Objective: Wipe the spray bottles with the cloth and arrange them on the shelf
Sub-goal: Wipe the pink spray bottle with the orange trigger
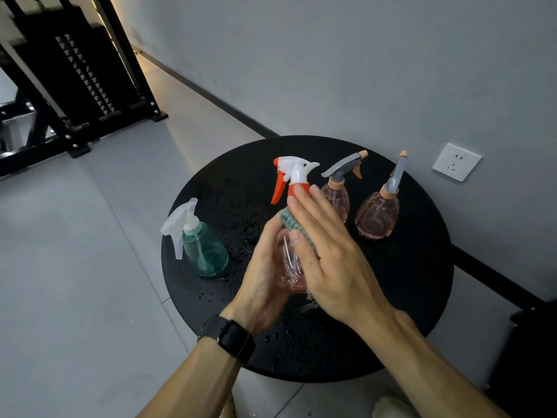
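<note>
Pink spray bottle [291, 267] gripped in left hand [265, 276], above wet tabletop [416, 285]; green cloth [297, 229] pressed on by flat right hand [328, 251]. Risk: slip from wet grip, toppling teal bottle [205, 251] just left.

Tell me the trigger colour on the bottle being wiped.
Orange-red trigger, on a white spray head; head view.

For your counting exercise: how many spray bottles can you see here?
4. A green bottle at the table's left, one with an orange trigger held in both hands, two pink bottles at the back right.
</note>
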The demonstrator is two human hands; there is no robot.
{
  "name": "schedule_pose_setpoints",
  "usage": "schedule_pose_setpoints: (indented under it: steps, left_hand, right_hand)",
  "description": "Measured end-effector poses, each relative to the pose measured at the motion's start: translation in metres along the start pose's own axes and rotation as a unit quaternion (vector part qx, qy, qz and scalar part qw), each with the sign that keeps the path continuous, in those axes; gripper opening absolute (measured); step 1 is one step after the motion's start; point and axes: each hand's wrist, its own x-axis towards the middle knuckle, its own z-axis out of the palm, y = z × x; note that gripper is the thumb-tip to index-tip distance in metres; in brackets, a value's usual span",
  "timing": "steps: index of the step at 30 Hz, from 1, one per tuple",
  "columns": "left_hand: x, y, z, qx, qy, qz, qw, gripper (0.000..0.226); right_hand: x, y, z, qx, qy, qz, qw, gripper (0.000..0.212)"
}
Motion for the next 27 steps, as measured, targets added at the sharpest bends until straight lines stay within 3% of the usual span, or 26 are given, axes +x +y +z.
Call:
schedule_pose_setpoints:
  steps: [6, 12, 16, 21, 27]
  left_hand:
    - [0.002, 0.007, -0.004, -0.094, -0.002, 0.015, 0.995, 0.061]
    - [0.001, 0.008, -0.006, -0.014, 0.006, 0.010, 1.000, 0.062]
    - [-0.005, 0.006, -0.006, 0.007, -0.018, -0.001, 1.000, 0.049]
    - [-0.005, 0.006, -0.004, 0.038, -0.036, 0.004, 0.999, 0.051]
    - [-0.001, 0.004, -0.004, -0.025, 0.002, 0.040, 0.999, 0.044]
  right_hand:
    - [-0.012, -0.009, 0.015, 0.001, 0.024, -0.020, 1.000, 0.048]
    - [-0.004, -0.007, 0.009, -0.010, 0.016, -0.023, 1.000, 0.048]
    - [0.003, -0.006, 0.001, 0.028, 0.012, 0.013, 0.999, 0.049]
    - [0.005, -0.004, -0.004, 0.070, 0.006, 0.051, 0.996, 0.051]
    - [-0.003, -0.007, 0.004, 0.055, 0.030, 0.029, 0.998, 0.050]
